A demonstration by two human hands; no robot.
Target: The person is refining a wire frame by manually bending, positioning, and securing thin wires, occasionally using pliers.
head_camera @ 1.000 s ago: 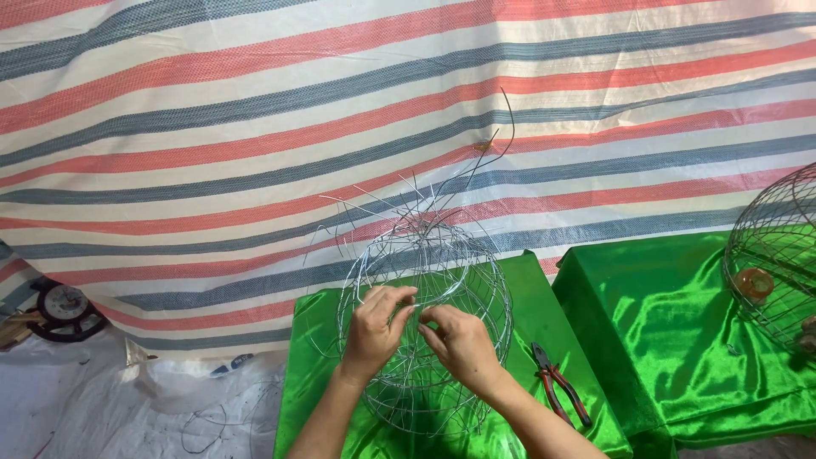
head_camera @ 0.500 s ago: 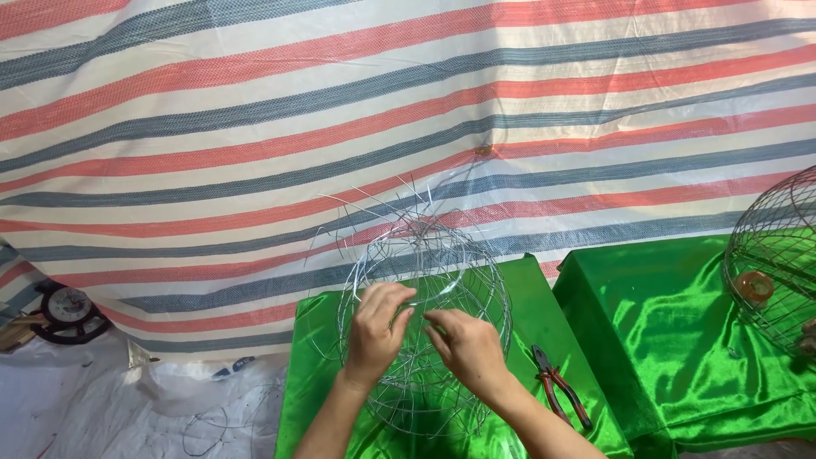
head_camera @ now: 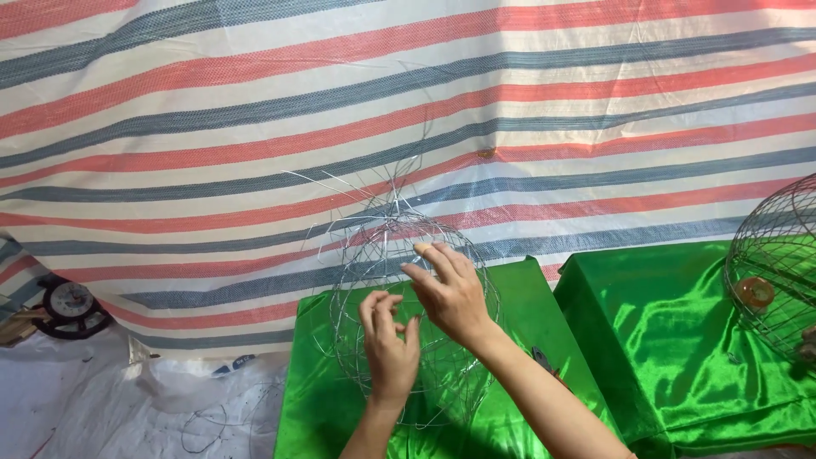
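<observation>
- Atop a table draped in shiny green cloth (head_camera: pixel 510 297), a rounded wire frame (head_camera: pixel 408 323) stands upright, its loose wire ends fanning out above the top against a backdrop of red, grey and white striped tarpaulin (head_camera: pixel 340 102).
- Both bare hands work at the frame's near side: the left hand (head_camera: pixel 389 348) rises from below, fingers curled together with the tips gathered at the wires near the frame's middle; whether they actually pinch a strand cannot be told.
- Just above and to the right, the right hand (head_camera: pixel 450 293) reaches in from the lower right, fingers extended and loosely spread, fingertips lying against the upper wires; no firm grip shows.
- The two hands sit close together, nearly touching, with the right forearm crossing the green cloth diagonally.
- Partly hidden behind that forearm, a pair of pliers (head_camera: pixel 544 361) lies on the cloth.
- A second green-covered table (head_camera: pixel 663 340) stands just beside the first on the right; at its far edge rests a finished wire cage (head_camera: pixel 778 272) with a small orange disc (head_camera: pixel 755 291) inside.
- On the pale plastic sheeting at left, a round clock-like object (head_camera: pixel 72 304) lies near the tarpaulin's foot, and stray wire offcuts (head_camera: pixel 208 421) lie scattered on the floor.
</observation>
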